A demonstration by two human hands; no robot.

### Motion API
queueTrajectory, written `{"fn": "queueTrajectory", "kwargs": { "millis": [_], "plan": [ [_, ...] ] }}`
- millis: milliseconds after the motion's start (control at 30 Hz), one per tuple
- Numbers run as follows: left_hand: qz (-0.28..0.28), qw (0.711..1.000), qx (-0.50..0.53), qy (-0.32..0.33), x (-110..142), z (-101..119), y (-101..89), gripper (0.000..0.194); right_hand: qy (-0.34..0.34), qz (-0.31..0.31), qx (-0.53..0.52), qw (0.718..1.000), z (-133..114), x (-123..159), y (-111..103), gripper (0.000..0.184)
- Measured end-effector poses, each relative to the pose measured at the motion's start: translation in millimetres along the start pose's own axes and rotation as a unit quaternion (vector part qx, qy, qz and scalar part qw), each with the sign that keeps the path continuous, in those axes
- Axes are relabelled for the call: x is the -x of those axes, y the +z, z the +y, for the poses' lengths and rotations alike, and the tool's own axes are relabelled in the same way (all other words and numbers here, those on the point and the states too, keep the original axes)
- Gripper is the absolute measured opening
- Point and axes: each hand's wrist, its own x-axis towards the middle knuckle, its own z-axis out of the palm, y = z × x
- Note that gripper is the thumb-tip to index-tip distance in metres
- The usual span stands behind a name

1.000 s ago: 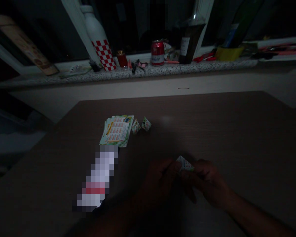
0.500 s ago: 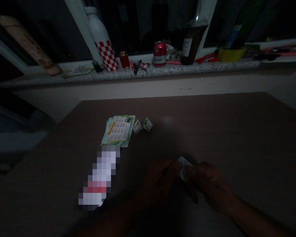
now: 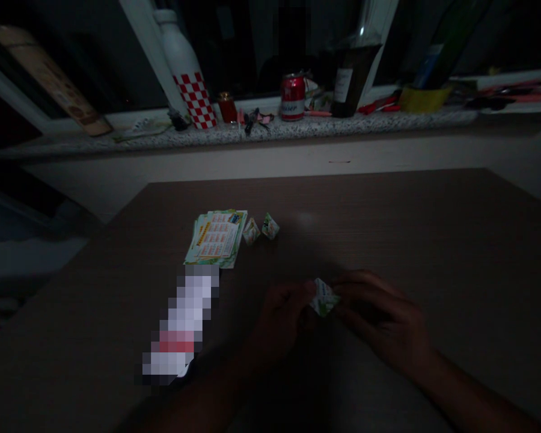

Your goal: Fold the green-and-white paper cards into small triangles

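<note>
Folded paper piece between two hands, to the right of the card stack and nearer the person.
The left hand pinches the paper; the right hand has its fingertips at the opposite corner, whether clamped I cannot tell. On the worktop, two small folded shapes sit just right of the card stack.

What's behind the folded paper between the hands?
Beyond the upper edge of the folded paper, the table shows; the paper's far side and whatever it directly covers cannot be seen.
</note>
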Motion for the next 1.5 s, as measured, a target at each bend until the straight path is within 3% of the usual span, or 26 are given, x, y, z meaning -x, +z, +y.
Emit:
{"fn": "queueTrajectory", "kwargs": {
  "millis": [67,133,233,333,433,600,733,867,1000,1067,1233,1300,1400,1500],
  "plan": [
    [-0.009,0.999,-0.032,-0.014,1,1,0.2,0.055,-0.033,0.009,0.020,0.999,-2,-2,-2,0.019],
    [-0.016,0.995,-0.096,0.004,4,4,-1.2,0.060,-0.018,0.020,0.027,0.999,-3,-2,-2,0.014],
    [0.012,0.973,-0.208,0.096,9,8,-5.6,0.057,0.067,0.032,-0.002,0.997,-4,0,-1,0.003],
    [-0.005,0.933,-0.299,0.199,12,12,-8.9,0.044,0.177,0.019,-0.081,0.981,-3,1,2,0.013],
    [-0.037,0.905,-0.346,0.245,10,13,-8.7,0.040,0.219,-0.025,-0.143,0.965,-3,2,4,0.025],
    [-0.057,0.904,-0.338,0.253,10,12,-6.1,0.040,0.172,-0.065,-0.111,0.977,-3,5,8,0.037],
    [-0.039,0.903,-0.340,0.259,11,12,-3.6,0.040,0.154,-0.061,-0.078,0.983,-5,7,10,0.037],
    [-0.019,0.867,-0.401,0.297,11,11,-0.5,0.036,0.068,-0.059,0.032,0.995,-8,5,8,0.031],
    [-0.012,0.829,-0.447,0.335,12,9,0.8,0.032,-0.005,-0.057,0.125,0.990,-11,3,5,0.025],
    [-0.009,0.835,-0.438,0.332,13,9,0.1,0.032,-0.005,-0.057,0.120,0.991,-12,3,4,0.026],
    [-0.030,0.896,-0.347,0.276,14,8,-2.8,0.035,0.048,-0.037,0.051,0.997,-14,2,7,0.032],
    [-0.055,0.908,-0.320,0.266,13,8,-1.6,0.036,0.071,-0.031,0.017,0.997,-13,2,9,0.031],
    [-0.060,0.902,-0.324,0.278,13,8,2.8,0.035,0.077,-0.020,0.014,0.997,-13,2,10,0.031],
    [-0.044,0.882,-0.356,0.307,14,9,6.7,0.030,0.031,-0.009,0.073,0.997,-13,3,9,0.028]
  ]
}}
